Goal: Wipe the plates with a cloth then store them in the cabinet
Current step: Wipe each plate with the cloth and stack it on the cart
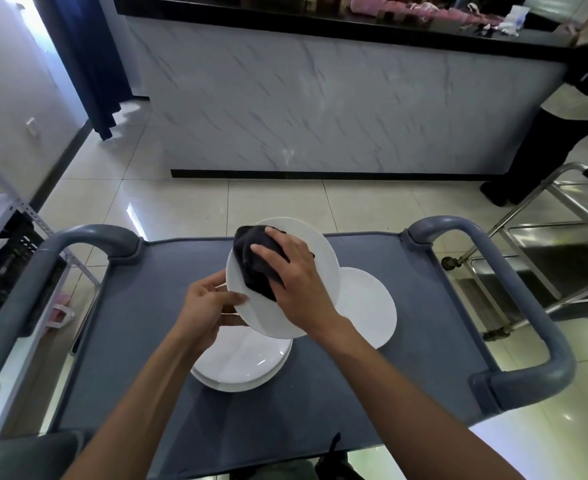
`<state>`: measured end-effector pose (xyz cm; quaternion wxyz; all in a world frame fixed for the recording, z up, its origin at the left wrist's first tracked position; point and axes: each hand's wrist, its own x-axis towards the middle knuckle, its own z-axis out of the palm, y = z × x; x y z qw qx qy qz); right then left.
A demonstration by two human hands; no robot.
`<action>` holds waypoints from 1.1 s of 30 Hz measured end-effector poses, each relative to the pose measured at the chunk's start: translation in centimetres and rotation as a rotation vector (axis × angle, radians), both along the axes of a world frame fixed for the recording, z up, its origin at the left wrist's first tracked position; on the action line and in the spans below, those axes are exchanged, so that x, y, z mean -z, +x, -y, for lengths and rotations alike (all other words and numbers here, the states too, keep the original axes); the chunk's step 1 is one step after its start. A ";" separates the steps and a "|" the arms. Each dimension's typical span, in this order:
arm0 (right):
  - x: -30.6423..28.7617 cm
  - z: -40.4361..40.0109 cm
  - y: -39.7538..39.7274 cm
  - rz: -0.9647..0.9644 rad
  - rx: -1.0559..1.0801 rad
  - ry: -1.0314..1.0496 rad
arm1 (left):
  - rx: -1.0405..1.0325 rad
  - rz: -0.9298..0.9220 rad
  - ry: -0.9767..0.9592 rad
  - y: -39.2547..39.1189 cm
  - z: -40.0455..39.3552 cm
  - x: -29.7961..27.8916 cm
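A white plate (320,258) is held tilted above the grey cart top (424,306). My left hand (209,306) grips its near-left rim, thumb on the face and fingers behind. My right hand (296,282) presses a dark cloth (254,258) against the plate's face, fingers curled over the cloth. Two more white plates lie on the cart: one (240,365) below the held plate toward me, another (368,306) to the right, partly covered by the held plate. No cabinet is in view.
The cart has grey tube handles at the left (43,271) and right (528,306). A marble-faced counter (320,116) stands ahead. A steel trolley (545,254) and a standing person (555,140) are at the right. A metal shelf rack (8,220) is at the left.
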<state>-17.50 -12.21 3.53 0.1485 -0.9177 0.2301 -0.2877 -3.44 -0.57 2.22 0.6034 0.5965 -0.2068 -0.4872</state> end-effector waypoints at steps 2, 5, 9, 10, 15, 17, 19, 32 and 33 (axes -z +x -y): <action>0.9 -0.3 -1.0 -0.007 0.007 0.013 | -0.035 -0.003 -0.004 0.3 0.0 0.1; 2.0 -0.6 -2.7 -0.002 0.053 0.054 | -0.071 -0.011 -0.021 0.5 0.0 0.3; 2.2 -0.4 -4.1 0.033 0.146 0.092 | -0.076 -0.018 -0.035 0.4 0.4 0.6; 2.0 -0.2 -4.2 0.044 0.176 0.101 | -0.065 -0.012 -0.036 0.3 0.6 0.6; 1.0 1.5 -4.2 0.111 0.349 0.137 | -0.008 0.013 -0.060 -0.7 1.8 0.6; 0.7 2.1 -4.3 0.112 0.372 0.150 | 0.003 0.019 -0.067 -1.0 2.3 0.5; 0.6 2.7 -4.8 0.102 0.362 0.143 | 0.008 0.025 -0.068 -1.1 2.6 0.6; -0.3 6.9 -9.7 0.047 0.312 0.421 | 0.065 0.160 -0.146 -2.1 3.7 1.0; -0.4 7.1 -10.0 0.050 0.303 0.447 | 0.064 0.161 -0.150 -2.3 3.8 0.9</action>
